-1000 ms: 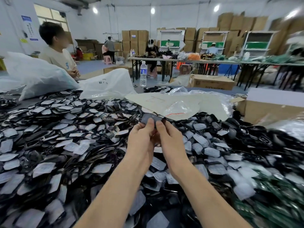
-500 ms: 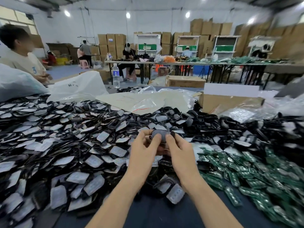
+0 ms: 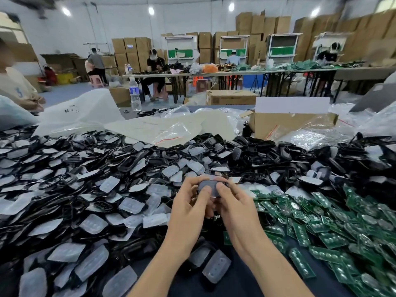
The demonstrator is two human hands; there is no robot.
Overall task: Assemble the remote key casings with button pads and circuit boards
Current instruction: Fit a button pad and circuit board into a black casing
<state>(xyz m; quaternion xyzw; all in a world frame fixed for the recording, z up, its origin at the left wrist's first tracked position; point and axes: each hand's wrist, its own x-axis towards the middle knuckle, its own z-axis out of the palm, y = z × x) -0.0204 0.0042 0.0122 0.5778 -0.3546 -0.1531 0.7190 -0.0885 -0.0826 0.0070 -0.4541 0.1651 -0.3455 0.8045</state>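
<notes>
Since the earlier frame, your hands have dropped lower in view, carrying the casing with them. Loose button pads (image 3: 111, 183) lie heaped at left. Your left hand (image 3: 188, 202) pinches the casing (image 3: 209, 186) against your right hand (image 3: 233, 206), thumbs pressed on its upper face and fingers curled beneath. The casing sits between the thumb tips with its far edge protruding. Whether a pad is seated inside cannot be told. Uneven thumb pressure could seat the pad crooked, or tip the casing into the pile below. Circuit boards (image 3: 321, 213) lie at right.

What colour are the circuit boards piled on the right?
Green circuit boards, clearest in head view.
</notes>
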